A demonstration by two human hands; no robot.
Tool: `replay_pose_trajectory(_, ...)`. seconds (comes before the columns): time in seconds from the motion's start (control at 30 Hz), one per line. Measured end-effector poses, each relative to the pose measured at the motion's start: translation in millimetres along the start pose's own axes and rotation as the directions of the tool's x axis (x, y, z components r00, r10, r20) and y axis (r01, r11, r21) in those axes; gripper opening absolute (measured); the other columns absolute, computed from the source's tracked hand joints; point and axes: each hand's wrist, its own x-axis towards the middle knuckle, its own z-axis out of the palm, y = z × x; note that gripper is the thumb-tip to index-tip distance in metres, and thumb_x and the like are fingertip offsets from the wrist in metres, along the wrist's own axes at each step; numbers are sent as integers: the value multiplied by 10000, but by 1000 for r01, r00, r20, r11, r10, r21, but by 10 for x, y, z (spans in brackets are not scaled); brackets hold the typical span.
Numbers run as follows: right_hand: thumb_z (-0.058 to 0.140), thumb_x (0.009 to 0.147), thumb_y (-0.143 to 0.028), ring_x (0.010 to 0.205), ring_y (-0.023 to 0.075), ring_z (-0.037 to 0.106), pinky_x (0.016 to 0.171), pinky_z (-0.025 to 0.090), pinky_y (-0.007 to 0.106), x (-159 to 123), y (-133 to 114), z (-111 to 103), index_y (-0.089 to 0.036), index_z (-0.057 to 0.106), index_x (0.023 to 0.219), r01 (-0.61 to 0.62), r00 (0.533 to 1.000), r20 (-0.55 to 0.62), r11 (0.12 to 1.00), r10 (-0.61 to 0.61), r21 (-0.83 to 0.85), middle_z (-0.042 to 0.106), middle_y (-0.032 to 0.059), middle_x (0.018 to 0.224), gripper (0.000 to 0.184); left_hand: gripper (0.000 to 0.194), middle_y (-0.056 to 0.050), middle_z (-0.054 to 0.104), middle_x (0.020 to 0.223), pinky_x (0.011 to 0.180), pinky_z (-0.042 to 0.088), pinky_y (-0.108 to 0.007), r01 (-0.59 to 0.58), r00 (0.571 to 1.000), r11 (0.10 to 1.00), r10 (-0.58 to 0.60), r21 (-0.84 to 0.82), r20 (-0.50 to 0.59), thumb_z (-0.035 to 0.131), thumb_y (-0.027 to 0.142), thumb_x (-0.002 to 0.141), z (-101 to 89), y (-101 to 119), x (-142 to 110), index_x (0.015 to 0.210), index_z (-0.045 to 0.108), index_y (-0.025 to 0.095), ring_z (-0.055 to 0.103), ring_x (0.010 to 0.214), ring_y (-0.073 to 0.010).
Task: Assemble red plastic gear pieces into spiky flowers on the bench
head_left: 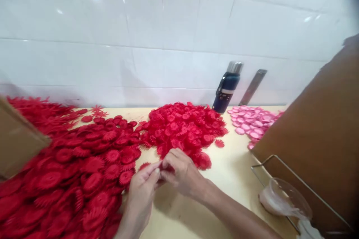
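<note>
My left hand and my right hand meet above the table, fingertips pinched together. Between them a bit of a red piece shows, mostly covered by the fingers. Just behind the hands lies a heap of small red toothed discs. To the left spreads a larger pile of bigger dark red fringed discs, close beside my left hand.
Red spiky star-shaped pieces lie at the back left, by a cardboard box. Against the tiled wall stand a dark blue flask and a metal strip. At right are pink discs, a large cardboard box, a wire frame and a clear plastic cup.
</note>
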Motion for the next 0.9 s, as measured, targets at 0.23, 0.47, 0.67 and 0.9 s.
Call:
replay_pose_trajectory(0.23,668,681,-140,711,116,508,649,402,229,73,31,-152,-170,562,727,-256,967,82,907,243,334,560,-5,755,120,445,-58,703,839,724,519,-274,-188,978,973,198,134,-63,705,335,598,-92,-64,51,995,641,146,646,804,-201)
replay_pose_trajectory(0.47,535,759,-137,677,118,502,638,400,236,60,42,-69,-171,529,697,-227,973,24,930,230,289,548,3,713,71,479,-50,678,800,585,521,-272,-141,990,986,139,94,24,723,283,589,-6,-38,12,1002,528,139,636,694,-183)
replay_pose_trajectory(0.67,435,823,-211,596,113,462,570,372,232,-30,-22,-20,-177,464,685,-220,975,18,944,222,245,498,-4,638,145,187,28,560,531,416,425,-205,-200,978,974,204,110,-32,678,260,614,40,-77,-5,670,562,123,499,442,-90)
replay_pose_trajectory(0.9,374,883,-336,521,92,400,510,324,226,-41,-21,-16,-185,393,589,-214,974,-18,939,227,270,404,-28,562,331,258,80,408,485,332,244,-153,-182,981,979,187,93,-49,633,317,669,15,-88,-49,596,437,166,318,368,-31)
